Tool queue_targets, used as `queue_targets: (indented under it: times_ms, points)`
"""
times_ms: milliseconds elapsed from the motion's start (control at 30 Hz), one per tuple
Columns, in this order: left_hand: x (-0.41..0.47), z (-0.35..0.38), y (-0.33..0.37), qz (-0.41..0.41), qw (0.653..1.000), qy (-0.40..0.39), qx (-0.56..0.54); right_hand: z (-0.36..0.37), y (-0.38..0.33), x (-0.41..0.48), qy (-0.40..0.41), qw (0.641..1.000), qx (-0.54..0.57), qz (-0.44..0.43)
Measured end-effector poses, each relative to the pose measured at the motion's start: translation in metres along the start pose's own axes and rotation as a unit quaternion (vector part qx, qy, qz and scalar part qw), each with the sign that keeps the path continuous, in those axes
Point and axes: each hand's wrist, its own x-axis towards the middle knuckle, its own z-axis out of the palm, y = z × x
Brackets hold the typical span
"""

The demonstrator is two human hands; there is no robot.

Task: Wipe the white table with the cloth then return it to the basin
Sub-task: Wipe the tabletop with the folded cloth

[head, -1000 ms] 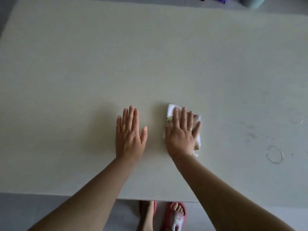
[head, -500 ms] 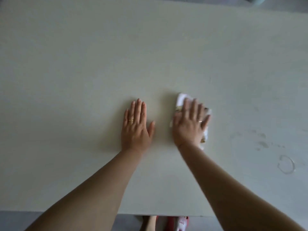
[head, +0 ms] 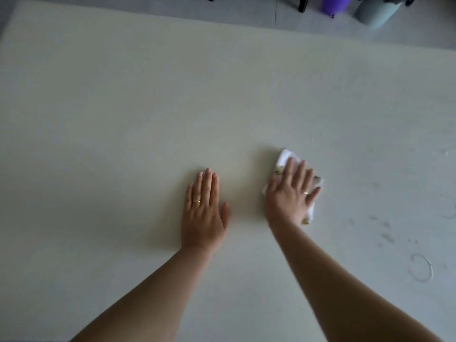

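The white table [head: 123, 107] fills most of the view. A small folded white cloth [head: 283, 157] with a patterned edge lies flat on it, right of centre. My right hand [head: 290, 193] presses down on the cloth with fingers spread, and the cloth shows beyond the fingertips and beside the little finger. My left hand [head: 203, 211] rests flat on the bare table just to the left, palm down, holding nothing. No basin is in view.
Wet smears [head: 387, 235] and a ring-shaped water mark [head: 420, 267] lie on the table to the right of the cloth. Beyond the far edge, on the grey floor, stand a purple object [head: 335, 3], a pale green container [head: 375, 11] and dark furniture legs.
My right hand has slid the cloth forward and to the right across the table. My left hand stays flat. The view has tilted up, showing the floor past the far edge.
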Motion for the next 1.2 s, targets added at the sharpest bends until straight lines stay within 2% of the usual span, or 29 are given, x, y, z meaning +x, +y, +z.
queue_targets:
  times_ms: [67, 167, 233, 300, 367, 433, 467, 500, 567, 633, 700, 733, 767, 800, 900, 967, 1000, 1033, 1100, 1200]
  points:
    - [0.000, 0.000, 0.000, -0.002, 1.000, -0.003, 0.011, 0.015, -0.030, -0.025, -0.017, 0.991, -0.020, -0.135]
    - [0.001, -0.001, 0.000, 0.000, 1.000, 0.000, 0.015, 0.009, -0.025, -0.016, -0.052, 0.931, -0.078, -0.352]
    - [0.000, 0.000, -0.001, 0.004, 1.000, 0.000, -0.004, -0.004, -0.003, 0.015, -0.039, 0.905, -0.115, -0.407]
    - [0.000, -0.001, -0.001, 0.000, 1.000, 0.001, -0.012, -0.017, 0.019, 0.052, -0.024, 0.934, -0.113, -0.338]
    - [0.001, -0.002, 0.000, -0.002, 1.000, 0.000, -0.015, -0.025, 0.023, 0.079, -0.021, 0.979, -0.074, -0.189]
    - [0.002, -0.002, 0.000, -0.003, 1.000, -0.002, -0.016, -0.018, 0.003, 0.083, -0.008, 0.998, -0.037, -0.049]
    - [0.002, -0.002, -0.001, -0.003, 1.000, -0.007, -0.017, -0.013, -0.014, 0.076, -0.005, 1.000, -0.024, -0.018]
    - [0.002, -0.002, -0.001, -0.003, 1.000, -0.010, -0.020, -0.007, -0.031, 0.067, -0.004, 0.999, -0.015, -0.029]
    - [0.003, -0.003, 0.000, -0.006, 1.000, -0.011, -0.024, 0.007, -0.059, 0.041, -0.020, 0.985, -0.033, -0.167]
    - [0.004, -0.005, 0.001, -0.007, 1.000, -0.010, -0.024, 0.008, -0.066, 0.028, -0.049, 0.940, -0.072, -0.329]
    - [0.009, -0.006, 0.002, 0.003, 1.000, -0.008, -0.025, -0.002, -0.053, 0.049, -0.049, 0.896, -0.107, -0.427]
    - [0.014, -0.008, 0.003, 0.012, 1.000, -0.006, -0.025, -0.008, -0.042, 0.063, -0.040, 0.886, -0.123, -0.444]
    - [0.022, -0.009, 0.004, 0.022, 0.999, -0.003, -0.024, -0.014, -0.031, 0.078, -0.030, 0.891, -0.131, -0.434]
    - [0.032, -0.011, 0.006, 0.029, 0.999, 0.001, -0.022, -0.019, -0.020, 0.094, -0.024, 0.910, -0.125, -0.395]
    - [0.071, -0.015, 0.011, 0.033, 0.999, 0.013, -0.020, -0.027, -0.005, 0.123, -0.015, 0.979, -0.076, -0.191]
    - [0.098, -0.016, 0.013, 0.021, 0.999, 0.024, -0.022, -0.019, -0.024, 0.119, 0.004, 0.996, -0.049, -0.069]
    - [0.110, -0.017, 0.014, 0.013, 0.999, 0.031, -0.022, -0.014, -0.038, 0.113, 0.008, 0.998, -0.033, -0.045]
    - [0.121, -0.017, 0.014, 0.004, 0.999, 0.038, -0.020, -0.009, -0.051, 0.104, 0.008, 0.998, -0.022, -0.061]
    - [0.138, -0.017, 0.014, -0.010, 0.999, 0.048, -0.014, -0.001, -0.069, 0.087, -0.011, 0.980, -0.040, -0.195]
    - [0.151, -0.013, 0.012, -0.018, 0.999, 0.047, -0.013, -0.011, -0.058, 0.102, -0.034, 0.910, -0.101, -0.401]
